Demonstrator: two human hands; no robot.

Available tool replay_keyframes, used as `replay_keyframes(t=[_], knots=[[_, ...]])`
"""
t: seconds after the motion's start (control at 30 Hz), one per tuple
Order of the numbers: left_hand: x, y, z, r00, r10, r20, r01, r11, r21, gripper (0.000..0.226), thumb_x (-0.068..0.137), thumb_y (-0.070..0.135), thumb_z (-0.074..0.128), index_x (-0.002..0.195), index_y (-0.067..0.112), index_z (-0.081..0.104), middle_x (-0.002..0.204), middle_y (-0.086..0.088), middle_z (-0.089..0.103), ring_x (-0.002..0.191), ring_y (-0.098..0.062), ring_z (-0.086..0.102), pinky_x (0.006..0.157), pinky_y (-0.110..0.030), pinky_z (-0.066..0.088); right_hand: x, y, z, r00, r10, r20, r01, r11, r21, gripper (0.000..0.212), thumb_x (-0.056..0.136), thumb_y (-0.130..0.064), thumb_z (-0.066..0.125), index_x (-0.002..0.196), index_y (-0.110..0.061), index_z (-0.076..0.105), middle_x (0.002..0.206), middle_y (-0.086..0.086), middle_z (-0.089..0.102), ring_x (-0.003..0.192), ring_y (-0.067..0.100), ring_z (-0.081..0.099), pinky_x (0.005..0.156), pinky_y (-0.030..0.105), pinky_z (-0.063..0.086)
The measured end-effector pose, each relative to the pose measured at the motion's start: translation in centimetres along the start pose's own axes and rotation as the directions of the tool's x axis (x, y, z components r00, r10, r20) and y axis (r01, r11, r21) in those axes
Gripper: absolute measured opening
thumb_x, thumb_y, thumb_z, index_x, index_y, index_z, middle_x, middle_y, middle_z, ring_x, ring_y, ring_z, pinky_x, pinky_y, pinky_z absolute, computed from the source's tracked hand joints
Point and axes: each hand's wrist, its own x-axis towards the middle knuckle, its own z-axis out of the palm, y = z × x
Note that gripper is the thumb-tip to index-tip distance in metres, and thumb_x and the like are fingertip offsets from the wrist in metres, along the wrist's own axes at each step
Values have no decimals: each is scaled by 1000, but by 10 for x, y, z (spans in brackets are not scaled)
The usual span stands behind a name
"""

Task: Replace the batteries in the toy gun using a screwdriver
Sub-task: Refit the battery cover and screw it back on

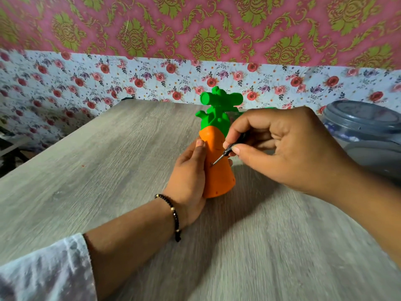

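Observation:
The toy gun (pixel 219 177) is carrot-shaped, orange below and green on top, and stands upright on the grey wooden table (pixel 108 170). My left hand (pixel 191 181) wraps around its orange body from the left, thumb on the upper edge. My right hand (pixel 288 146) pinches a small black-handled screwdriver (pixel 223 154) between thumb and fingers. The metal tip of the screwdriver touches a spot on the orange face of the toy, near the middle. Most of the screwdriver handle is hidden inside my fingers.
A grey plastic container with a lid (pixel 364 131) stands at the right edge of the table, behind my right hand. A floral papered wall (pixel 152 81) runs along the table's back edge. A dark beaded bracelet (pixel 174 216) is on my left wrist.

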Motion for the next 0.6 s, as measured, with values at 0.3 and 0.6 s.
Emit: replay_keyframes(t=[0.3, 0.6], knots=[[-1, 2, 2, 1000, -25, -1, 25, 1000, -16, 32, 103, 28, 32, 116, 17, 59, 84, -3, 71, 68, -13, 67, 62, -29, 53, 0, 1, -2, 998, -10, -59, 6, 998, -66, 9, 75, -11, 63, 81, -13, 69, 75, -3, 71, 68, 11, 68, 65, 35, 56], [-2, 4, 2, 998, -49, -34, 47, 997, -55, 33, 103, 28, 33, 120, 15, 58, 99, -12, 69, 86, -24, 66, 67, -34, 55, 0, 0, -6, 998, -16, -58, 10, 995, -96, 11, 74, -11, 61, 80, -13, 70, 75, -5, 71, 70, 8, 69, 68, 31, 55]])
